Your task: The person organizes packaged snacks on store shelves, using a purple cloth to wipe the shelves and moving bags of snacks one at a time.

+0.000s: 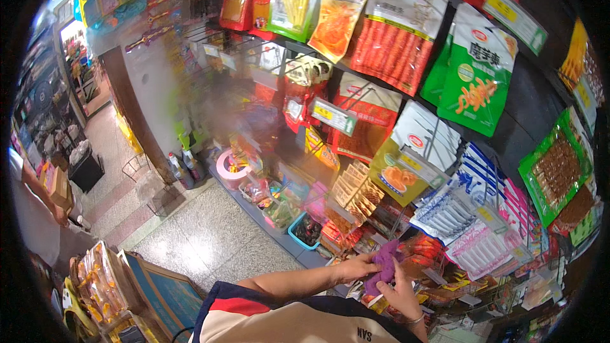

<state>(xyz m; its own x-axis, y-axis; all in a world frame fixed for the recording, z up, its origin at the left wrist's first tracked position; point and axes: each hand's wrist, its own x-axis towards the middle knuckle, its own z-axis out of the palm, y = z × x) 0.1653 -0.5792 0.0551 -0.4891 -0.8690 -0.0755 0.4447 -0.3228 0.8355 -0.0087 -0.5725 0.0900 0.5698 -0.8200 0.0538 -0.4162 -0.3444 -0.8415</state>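
Observation:
A crumpled purple cloth (385, 264) is held between both my hands, in front of the lower shelf. My left hand (356, 267) grips its left side. My right hand (401, 295), with a bracelet at the wrist, pinches it from the right, thumb uppermost. Just beyond the cloth lie red snack packets (424, 253) on the low shelf. A light-blue plastic basket (294, 234) holding dark wrapped pieces stands to the left of my hands. Pink-and-white packs (486, 252) hang to the right.
Snack bags (395, 33) hang on hooks with price tags (333, 115) sticking out. A pink round tub (228, 171) and bottles (183, 169) stand at left. Behind me are boxed snacks (102, 281) and a blue carton (159, 295). Another person's arm (45, 193) shows at far left.

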